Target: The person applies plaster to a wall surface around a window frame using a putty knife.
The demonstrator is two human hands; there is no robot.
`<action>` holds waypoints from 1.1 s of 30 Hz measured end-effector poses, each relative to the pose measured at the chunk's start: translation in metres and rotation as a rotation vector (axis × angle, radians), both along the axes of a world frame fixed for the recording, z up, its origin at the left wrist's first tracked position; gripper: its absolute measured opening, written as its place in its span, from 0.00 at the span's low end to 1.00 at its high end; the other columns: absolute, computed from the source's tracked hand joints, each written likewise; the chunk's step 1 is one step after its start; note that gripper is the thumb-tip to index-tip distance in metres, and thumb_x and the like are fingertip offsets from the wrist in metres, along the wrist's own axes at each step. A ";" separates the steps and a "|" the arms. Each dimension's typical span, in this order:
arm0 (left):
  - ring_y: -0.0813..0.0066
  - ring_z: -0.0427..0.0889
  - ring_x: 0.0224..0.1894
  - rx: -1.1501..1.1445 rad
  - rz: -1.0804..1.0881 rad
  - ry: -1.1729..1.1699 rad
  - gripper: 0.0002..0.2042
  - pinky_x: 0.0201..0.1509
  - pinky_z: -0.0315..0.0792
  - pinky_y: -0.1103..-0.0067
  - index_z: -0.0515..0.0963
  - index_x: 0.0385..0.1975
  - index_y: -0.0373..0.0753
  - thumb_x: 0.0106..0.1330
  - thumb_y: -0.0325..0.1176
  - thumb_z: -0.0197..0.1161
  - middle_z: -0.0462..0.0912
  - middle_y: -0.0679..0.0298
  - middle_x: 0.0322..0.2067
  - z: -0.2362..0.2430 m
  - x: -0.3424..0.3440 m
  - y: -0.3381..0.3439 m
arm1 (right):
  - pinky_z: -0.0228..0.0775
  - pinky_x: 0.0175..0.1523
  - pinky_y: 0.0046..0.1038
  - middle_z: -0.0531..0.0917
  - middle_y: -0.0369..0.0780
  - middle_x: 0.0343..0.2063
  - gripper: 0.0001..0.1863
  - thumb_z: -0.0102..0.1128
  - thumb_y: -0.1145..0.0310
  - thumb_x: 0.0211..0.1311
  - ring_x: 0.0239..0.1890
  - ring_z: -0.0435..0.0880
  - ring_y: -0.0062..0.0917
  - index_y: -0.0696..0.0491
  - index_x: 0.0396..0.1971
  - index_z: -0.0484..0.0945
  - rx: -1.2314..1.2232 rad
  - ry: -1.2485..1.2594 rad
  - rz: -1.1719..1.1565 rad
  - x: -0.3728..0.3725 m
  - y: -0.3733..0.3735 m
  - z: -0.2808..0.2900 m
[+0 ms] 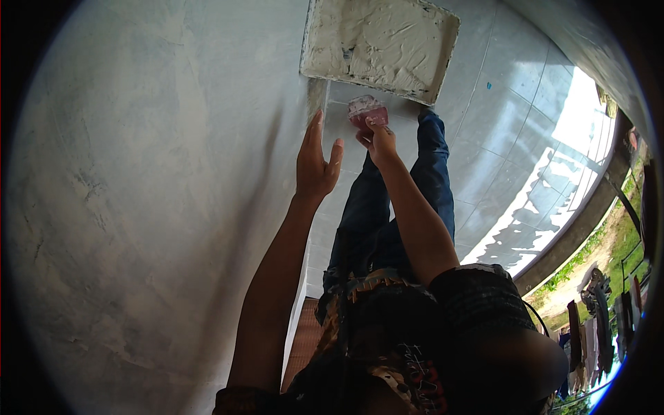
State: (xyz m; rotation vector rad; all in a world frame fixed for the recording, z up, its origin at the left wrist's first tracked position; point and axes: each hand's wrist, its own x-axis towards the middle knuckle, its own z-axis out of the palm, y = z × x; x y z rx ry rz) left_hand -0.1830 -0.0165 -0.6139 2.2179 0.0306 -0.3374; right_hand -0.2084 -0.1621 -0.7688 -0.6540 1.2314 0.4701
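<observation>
My right hand (378, 140) grips a small reddish-pink putty scraper (369, 116), thumb laid on its face. Whitish paste coats the scraper's far edge. Held up beside the wall (173, 173), my left hand (317, 166) is empty, fingers stretched and thumb apart; whether it touches the wall I cannot tell. Just beyond the scraper is a shallow tray (305, 41) with dirty, paste-crusted rims. Smeared cream-coloured putty (380, 41) covers most of its bottom.
The wall fills the left side, grey-white with patchy smears. Below me are my legs in blue jeans (432, 149) and grey floor tiles (484, 124) with bright sun patches. At the right a curved edge (574, 235) borders grass, and clothes (588, 339) hang outside.
</observation>
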 end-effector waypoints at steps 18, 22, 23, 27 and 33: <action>0.43 0.64 0.70 0.001 -0.005 0.041 0.31 0.73 0.59 0.63 0.59 0.67 0.23 0.72 0.38 0.55 0.64 0.37 0.66 -0.003 -0.013 0.003 | 0.76 0.49 0.39 0.77 0.43 0.36 0.16 0.59 0.75 0.57 0.45 0.79 0.40 0.55 0.47 0.81 -1.390 -0.831 1.247 0.061 -0.055 0.025; 0.43 0.64 0.70 0.002 -0.015 0.049 0.31 0.73 0.59 0.62 0.58 0.67 0.23 0.72 0.38 0.55 0.64 0.37 0.66 -0.004 -0.012 0.001 | 0.77 0.50 0.37 0.79 0.41 0.38 0.19 0.58 0.78 0.53 0.47 0.79 0.37 0.52 0.47 0.80 -1.525 -0.878 1.331 0.030 -0.047 0.004; 0.43 0.64 0.70 0.006 -0.017 0.032 0.31 0.73 0.59 0.62 0.58 0.67 0.23 0.72 0.39 0.55 0.64 0.37 0.66 -0.004 -0.012 0.004 | 0.77 0.50 0.37 0.79 0.40 0.37 0.19 0.58 0.78 0.54 0.46 0.79 0.37 0.51 0.47 0.81 -1.507 -0.873 1.318 0.024 -0.044 0.009; 0.44 0.64 0.70 0.007 -0.009 0.002 0.31 0.72 0.59 0.63 0.59 0.67 0.24 0.72 0.39 0.55 0.64 0.37 0.66 -0.005 -0.011 0.011 | 0.78 0.48 0.38 0.78 0.39 0.33 0.16 0.56 0.76 0.58 0.43 0.79 0.36 0.50 0.45 0.83 -1.169 -0.961 1.408 0.009 -0.047 0.033; 0.44 0.64 0.70 0.005 0.004 0.038 0.31 0.72 0.59 0.63 0.59 0.67 0.24 0.72 0.39 0.55 0.64 0.37 0.66 -0.004 -0.010 0.012 | 0.77 0.47 0.37 0.77 0.40 0.29 0.15 0.59 0.77 0.61 0.41 0.80 0.37 0.45 0.44 0.86 -1.013 -1.008 1.367 0.008 -0.061 0.069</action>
